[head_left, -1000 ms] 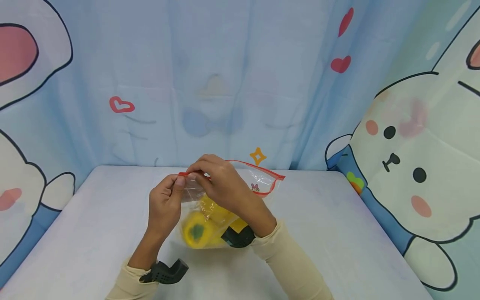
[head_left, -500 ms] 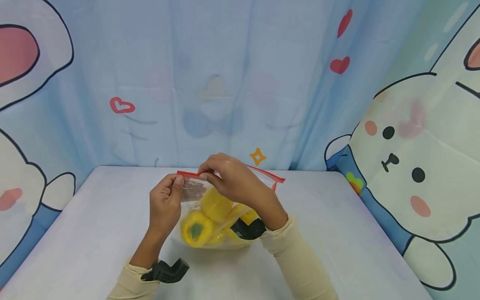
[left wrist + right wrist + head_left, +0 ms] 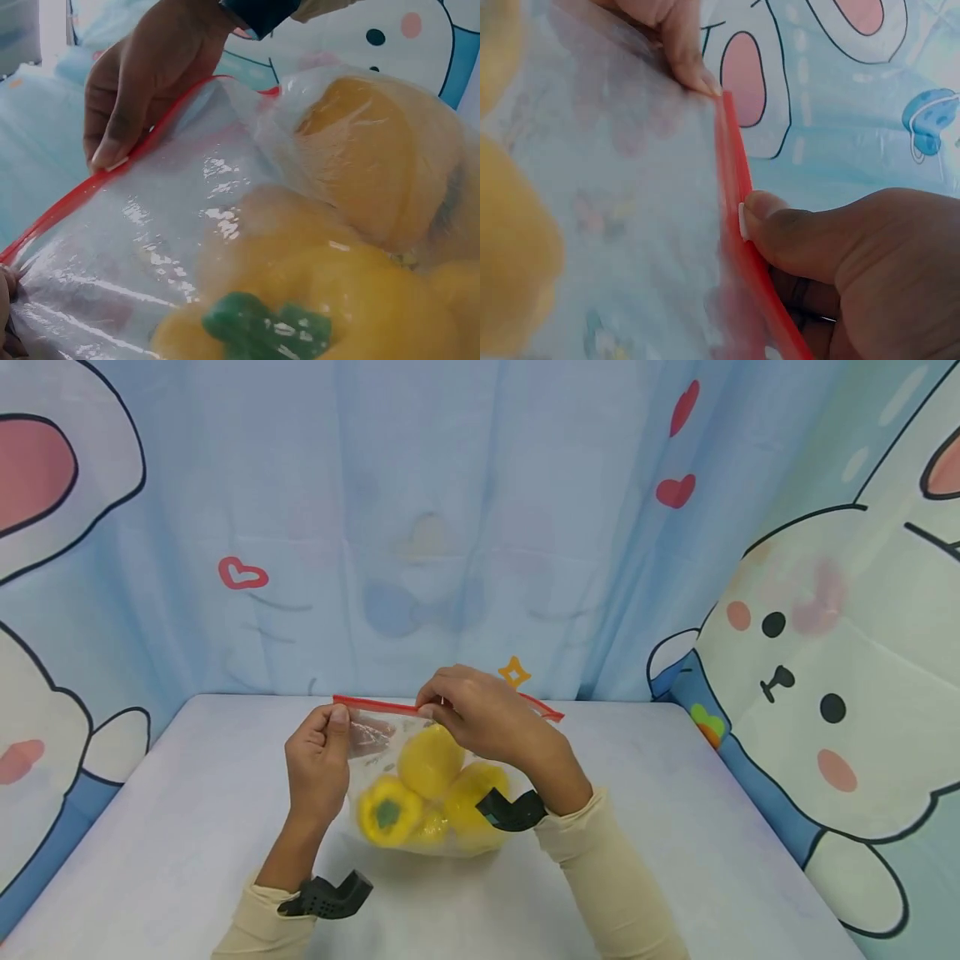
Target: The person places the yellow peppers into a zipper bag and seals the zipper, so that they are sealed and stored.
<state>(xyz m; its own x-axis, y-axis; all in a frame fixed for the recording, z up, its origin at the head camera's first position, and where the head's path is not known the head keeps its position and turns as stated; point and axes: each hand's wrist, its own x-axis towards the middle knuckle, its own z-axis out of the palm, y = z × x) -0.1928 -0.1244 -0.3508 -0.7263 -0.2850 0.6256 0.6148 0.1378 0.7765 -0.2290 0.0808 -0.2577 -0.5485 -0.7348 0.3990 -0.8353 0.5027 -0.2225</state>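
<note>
A clear zip bag (image 3: 375, 760) with a red zip strip (image 3: 375, 704) stands on the table, held up by its top edge. Inside, several yellow things show through the plastic; one is a yellow bell pepper (image 3: 390, 811) with a green stem. My left hand (image 3: 318, 764) pinches the bag's top left corner. Farther along the strip, my right hand (image 3: 495, 718) pinches the red zip between thumb and fingers, as the right wrist view confirms. There, a small white bit (image 3: 743, 222) sits at the thumb tip; nail or slider, I cannot tell. My right hand hides part of the strip.
The bag is near the middle of a white-covered table (image 3: 712, 860). Behind it hangs a blue cartoon-print curtain (image 3: 450, 527). A black wrist camera (image 3: 326, 895) is strapped to my left wrist, another black camera (image 3: 512, 810) to my right.
My right hand has slid rightward along the red strip, away from the left hand. The left hand has shifted slightly left with the corner. More of the strip and the yellow contents now show.
</note>
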